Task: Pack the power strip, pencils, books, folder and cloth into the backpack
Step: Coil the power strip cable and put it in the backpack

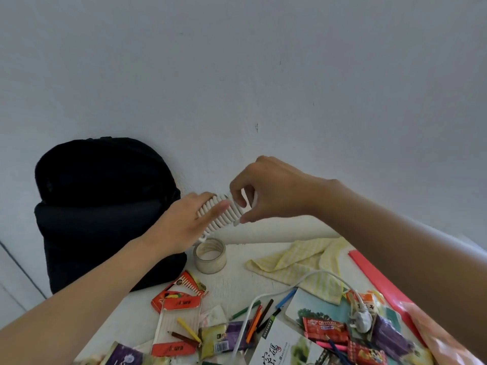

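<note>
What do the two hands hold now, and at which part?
The power strip, wound in its white cord. The left hand grips its left end; the right hand pinches the cord coils at the right end.

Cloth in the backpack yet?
No, the yellow cloth lies spread on the table right of the tape roll, apart from the black backpack.
</note>
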### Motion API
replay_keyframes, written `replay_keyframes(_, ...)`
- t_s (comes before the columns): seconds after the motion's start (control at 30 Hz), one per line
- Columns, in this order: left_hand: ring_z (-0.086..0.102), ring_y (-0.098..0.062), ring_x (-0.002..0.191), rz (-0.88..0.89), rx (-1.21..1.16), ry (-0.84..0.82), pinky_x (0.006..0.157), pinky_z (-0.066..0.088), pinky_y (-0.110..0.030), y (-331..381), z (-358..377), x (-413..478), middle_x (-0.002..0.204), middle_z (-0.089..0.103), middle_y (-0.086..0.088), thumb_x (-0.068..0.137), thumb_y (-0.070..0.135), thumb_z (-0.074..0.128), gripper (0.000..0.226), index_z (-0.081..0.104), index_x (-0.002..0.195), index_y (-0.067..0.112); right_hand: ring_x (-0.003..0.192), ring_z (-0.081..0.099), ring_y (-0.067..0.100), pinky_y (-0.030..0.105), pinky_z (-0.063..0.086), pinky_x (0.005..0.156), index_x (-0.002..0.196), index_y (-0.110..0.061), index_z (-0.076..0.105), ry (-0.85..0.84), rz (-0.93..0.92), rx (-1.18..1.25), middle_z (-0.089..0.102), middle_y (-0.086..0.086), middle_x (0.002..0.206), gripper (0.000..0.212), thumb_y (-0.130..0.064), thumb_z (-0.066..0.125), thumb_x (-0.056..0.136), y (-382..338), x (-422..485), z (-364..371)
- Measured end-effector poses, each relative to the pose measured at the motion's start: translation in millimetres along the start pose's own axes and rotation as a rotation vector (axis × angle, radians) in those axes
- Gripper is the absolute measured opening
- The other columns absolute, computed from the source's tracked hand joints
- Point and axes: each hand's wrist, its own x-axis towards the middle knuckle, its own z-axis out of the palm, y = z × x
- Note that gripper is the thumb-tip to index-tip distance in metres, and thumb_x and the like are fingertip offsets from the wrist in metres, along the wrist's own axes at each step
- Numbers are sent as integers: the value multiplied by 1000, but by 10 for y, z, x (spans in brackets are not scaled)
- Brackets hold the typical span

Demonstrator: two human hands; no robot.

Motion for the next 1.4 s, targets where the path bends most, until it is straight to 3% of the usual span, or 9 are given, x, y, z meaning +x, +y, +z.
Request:
replay_keyframes(0.2, 68, -11, 90, 108, -106, -174, 78, 60, -39, 169, -66, -199, 98, 68, 12, 59, 86, 74, 64, 67, 108, 44, 52, 53, 12, 15, 40, 53, 64, -2, 59, -38, 8, 428, 60, 9, 58, 41, -22, 95, 64, -21, 29, -164)
replay_keyframes(0.37, 70, -13, 87, 180, -143, -126, 76, 60, -43, 418, -111, -188, 96, 72, 9, 70, 83, 67, 55, 75, 102, 38, 44, 57, 15, 21, 42, 47, 60, 5, 50, 165, 78, 648, 56, 20, 51, 45, -11, 90, 71, 21, 139, -16)
replay_keyframes(0.7, 73, -21, 86, 132, -365, -104, 77, 60, -53, 469, -44, -199, 94, 77, 1, 66, 65, 82, 46, 80, 97, 31, 43, 35, 10, 19, 34, 46, 56, -10, 47, -10, 505, 837, 41, 0, 47, 50, -36, 83, 80, 204, 264, 228)
replay_keyframes(0.83, 75, -20, 89, 77, -575, -117, 76, 58, -29, 415, -29, -220, 95, 78, -6, 68, 57, 80, 53, 80, 99, 14, 53, 47, 10, 21, 42, 54, 68, -6, 60, 108, 455, 974, 54, 6, 62, 38, -35, 78, 86, 232, 192, 249)
replay_keyframes(0.97, 75, -25, 87, -159, -925, -138, 72, 60, -31, 390, -111, -225, 98, 78, -11, 48, 80, 81, 82, 81, 100, 16, 89, 61, 18, 29, 50, 77, 88, -14, 75, 130, 379, 1365, 69, 5, 95, 18, -26, 64, 96, 291, 69, 299)
replay_keyframes(1.07, 68, -30, 67, -188, -1192, -203, 58, 59, -36, 405, -147, -209, 86, 70, -17, 61, 74, 79, 77, 78, 102, 9, 100, 60, 28, 36, 56, 82, 116, -7, 70, 118, 360, 1538, 67, 17, 115, 29, -22, 48, 104, 209, 74, 397)
replay_keyframes(1.13, 65, -30, 61, -219, -1312, -185, 56, 57, -35, 412, -183, -191, 86, 66, -19, 72, 70, 73, 73, 74, 102, 3, 95, 63, 19, 38, 55, 85, 119, -12, 68, 176, 384, 1648, 70, 5, 108, 28, -21, 46, 104, 94, 121, 437)
replay_keyframes(1.27, 64, -27, 63, -351, -1405, -154, 56, 55, -35, 351, -259, -170, 88, 66, -17, 85, 69, 57, 70, 72, 104, 3, 105, 54, 19, 46, 45, 93, 125, -20, 67, 153, 342, 1765, 65, 1, 109, 47, -50, 40, 102, -5, 181, 507)
replay_keyframes(1.4, 64, -28, 67, -345, -1290, -153, 59, 56, -37, 178, -264, -223, 94, 65, -19, 88, 70, 59, 77, 68, 120, 2, 119, 59, 27, 49, 46, 101, 133, -20, 61, 145, 332, 1523, 65, 4, 128, 62, -62, 61, 88, -117, 324, 617)
